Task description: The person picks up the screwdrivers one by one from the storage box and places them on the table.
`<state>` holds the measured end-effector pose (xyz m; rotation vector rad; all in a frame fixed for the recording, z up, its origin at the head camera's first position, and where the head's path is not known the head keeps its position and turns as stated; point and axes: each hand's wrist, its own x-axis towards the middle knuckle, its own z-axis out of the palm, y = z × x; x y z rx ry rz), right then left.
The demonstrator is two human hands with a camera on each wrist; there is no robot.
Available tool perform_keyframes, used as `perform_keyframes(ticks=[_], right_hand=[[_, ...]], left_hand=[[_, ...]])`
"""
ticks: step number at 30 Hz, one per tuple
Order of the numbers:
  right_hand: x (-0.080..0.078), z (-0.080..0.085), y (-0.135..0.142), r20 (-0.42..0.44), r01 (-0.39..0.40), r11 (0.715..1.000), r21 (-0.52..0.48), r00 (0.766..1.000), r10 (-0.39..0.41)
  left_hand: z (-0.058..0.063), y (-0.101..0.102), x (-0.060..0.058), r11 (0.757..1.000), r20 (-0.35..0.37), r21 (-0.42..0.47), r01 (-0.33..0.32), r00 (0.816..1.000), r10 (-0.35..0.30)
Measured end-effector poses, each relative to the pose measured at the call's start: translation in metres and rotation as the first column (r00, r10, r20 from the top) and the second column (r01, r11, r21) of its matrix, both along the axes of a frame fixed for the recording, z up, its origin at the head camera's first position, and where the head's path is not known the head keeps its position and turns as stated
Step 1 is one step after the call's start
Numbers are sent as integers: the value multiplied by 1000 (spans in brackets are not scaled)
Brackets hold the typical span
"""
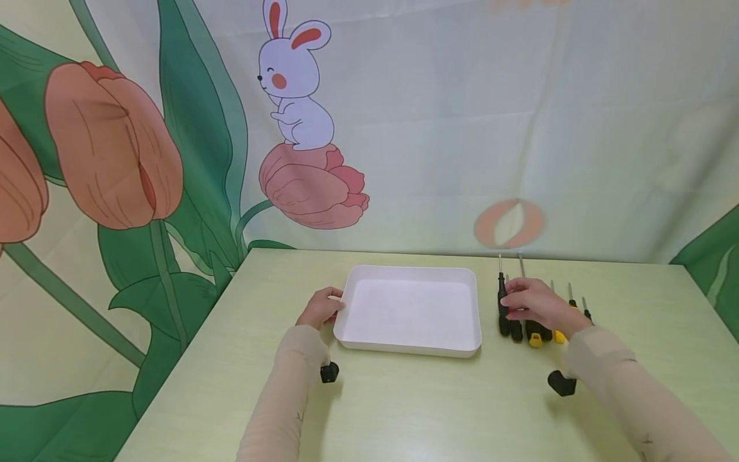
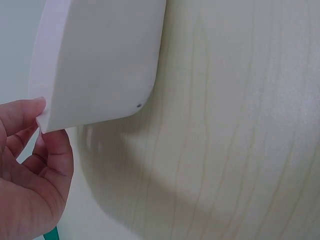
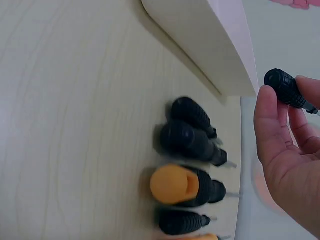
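Observation:
My left hand (image 1: 317, 309) pinches the left rim of a white rectangular tray (image 1: 408, 308), thumb over the edge and fingers beneath. The left wrist view has this grip at one corner of the tray (image 2: 102, 60). To the right of the tray, my right hand (image 1: 539, 303) holds a screwdriver (image 3: 284, 88) by its black ribbed handle, between thumb and fingers. Its shaft points away from me, above the other tools. Under and beside that hand lie a black screwdriver (image 3: 184, 140) and a screwdriver with an orange-yellow handle end (image 3: 174, 184).
Several more screwdrivers lie in a row to the right, among them a small black one (image 3: 183, 221), shafts toward the back edge. The pale wood-grain table (image 1: 416, 410) ends at a printed curtain (image 1: 427, 141) with tulips and a rabbit.

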<state>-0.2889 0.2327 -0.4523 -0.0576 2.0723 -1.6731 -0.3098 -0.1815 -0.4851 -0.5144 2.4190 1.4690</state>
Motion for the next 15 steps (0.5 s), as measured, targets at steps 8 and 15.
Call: perform_keyframes(ticks=[8,15], right_hand=[[-2,1,26,14,28,1000,-5,1000,-28],[1,3,43,17,61,997,42,998,-62]], left_hand=[[-1,0,-1,1000,5,-2,-3,1000,3],[1,1,1,1000,0,4,-4,1000,4]])
